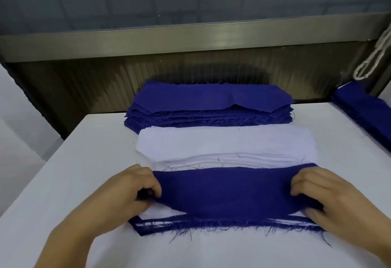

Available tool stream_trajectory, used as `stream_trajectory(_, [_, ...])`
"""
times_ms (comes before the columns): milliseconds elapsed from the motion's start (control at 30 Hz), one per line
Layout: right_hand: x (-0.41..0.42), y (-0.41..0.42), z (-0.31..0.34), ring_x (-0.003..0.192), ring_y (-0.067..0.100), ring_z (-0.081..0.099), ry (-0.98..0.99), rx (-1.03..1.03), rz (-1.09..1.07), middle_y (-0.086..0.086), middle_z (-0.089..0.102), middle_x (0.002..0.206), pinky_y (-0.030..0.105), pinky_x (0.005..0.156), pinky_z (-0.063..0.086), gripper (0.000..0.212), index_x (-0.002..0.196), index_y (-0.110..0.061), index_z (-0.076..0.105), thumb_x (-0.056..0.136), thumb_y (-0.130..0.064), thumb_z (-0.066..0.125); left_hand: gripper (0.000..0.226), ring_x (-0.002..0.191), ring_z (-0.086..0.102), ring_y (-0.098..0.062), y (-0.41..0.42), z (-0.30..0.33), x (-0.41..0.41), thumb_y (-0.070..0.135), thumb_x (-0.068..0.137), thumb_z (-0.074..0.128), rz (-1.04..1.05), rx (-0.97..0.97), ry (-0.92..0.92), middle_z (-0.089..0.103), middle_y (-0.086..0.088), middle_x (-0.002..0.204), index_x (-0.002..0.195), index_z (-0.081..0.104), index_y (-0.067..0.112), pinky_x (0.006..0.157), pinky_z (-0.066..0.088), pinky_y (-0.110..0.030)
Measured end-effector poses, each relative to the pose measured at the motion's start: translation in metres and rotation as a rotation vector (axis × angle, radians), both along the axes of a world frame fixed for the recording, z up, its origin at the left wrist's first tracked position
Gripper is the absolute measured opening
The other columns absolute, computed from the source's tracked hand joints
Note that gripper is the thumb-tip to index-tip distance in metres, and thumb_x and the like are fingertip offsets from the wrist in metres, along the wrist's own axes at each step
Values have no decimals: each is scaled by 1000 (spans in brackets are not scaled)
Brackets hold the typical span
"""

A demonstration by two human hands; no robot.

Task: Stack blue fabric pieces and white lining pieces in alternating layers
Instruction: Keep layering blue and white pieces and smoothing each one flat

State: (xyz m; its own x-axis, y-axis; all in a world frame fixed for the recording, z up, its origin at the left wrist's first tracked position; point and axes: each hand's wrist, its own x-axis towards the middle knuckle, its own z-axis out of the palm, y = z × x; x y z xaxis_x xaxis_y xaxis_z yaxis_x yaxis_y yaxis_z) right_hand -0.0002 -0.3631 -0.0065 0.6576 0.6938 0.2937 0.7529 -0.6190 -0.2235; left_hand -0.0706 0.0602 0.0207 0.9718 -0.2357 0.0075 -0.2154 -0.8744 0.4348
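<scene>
A blue fabric piece point(226, 191) is stretched between my two hands over the near stack point(169, 222), whose blue and white edges alternate. My left hand point(137, 187) pinches its left end with curled fingers. My right hand point(321, 191) grips its right end. Its near edge sags and leaves white lining showing below. Behind it lies a pile of white lining pieces point(226, 142). Farther back sits a thick pile of blue fabric pieces point(209, 102).
The white table point(84, 151) carries all three piles. Another pile of blue pieces point(364, 111) lies at the right edge. A metal ledge and dark wall point(190, 41) stand behind the table, and a white cord point(372, 58) hangs at the upper right.
</scene>
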Motion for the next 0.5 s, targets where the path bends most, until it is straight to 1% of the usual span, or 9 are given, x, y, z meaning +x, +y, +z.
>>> stream_trajectory(100, [-5,2,2,90,6,53,2,11,-27,-19,57,96,16,82,40,20,87,-26,62,74,-20,49,37,95,52,-3,0,-1,1,8,69,66,2,15,40,57,22,93,79,59,42,77,46,-21])
stream_trajectory(167, [-6,4,2,86,5,53,-20,15,-49,-18,56,93,16,78,40,19,83,-24,64,75,-20,47,32,95,51,-2,-2,-2,1,11,68,61,-15,23,64,57,22,94,80,58,40,78,46,-22])
stream_trajectory(200, [-6,4,3,84,5,53,-26,18,-64,-18,56,92,15,76,40,18,82,-23,64,76,-21,47,28,96,51,-2,-3,-4,1,16,67,60,-25,19,72,57,22,95,81,58,40,78,46,-22])
stream_trajectory(267, [-5,5,4,81,5,53,-32,29,-94,-19,55,91,16,73,41,18,80,-23,64,76,-21,47,21,97,50,-2,-5,-4,1,34,64,63,-24,11,74,57,22,98,83,58,43,78,45,-20])
stream_trajectory(300, [-6,5,4,80,6,54,-35,33,-106,-19,55,90,17,72,41,18,79,-23,65,76,-21,47,24,98,51,-1,-5,-5,0,46,63,66,-15,6,82,56,23,100,85,58,44,77,45,-19])
stream_trajectory(367, [-8,7,5,76,8,54,-42,29,-118,-17,56,87,17,70,41,19,78,-22,65,75,-21,46,37,99,51,-2,-6,-5,1,67,61,67,-13,-33,110,56,23,102,90,58,44,79,45,-19])
stream_trajectory(433, [-9,8,8,73,10,54,-53,25,-118,-15,57,84,18,68,41,19,76,-20,64,73,-21,46,37,99,52,-4,-9,-6,3,73,68,60,-39,-81,101,58,20,100,90,60,43,80,45,-21])
stream_trajectory(500, [-10,8,11,70,11,53,-53,28,-112,-14,56,82,22,66,40,14,75,-20,62,73,-24,49,29,95,54,-6,-14,-8,4,67,76,55,-46,-113,57,58,18,97,85,62,41,78,45,-23])
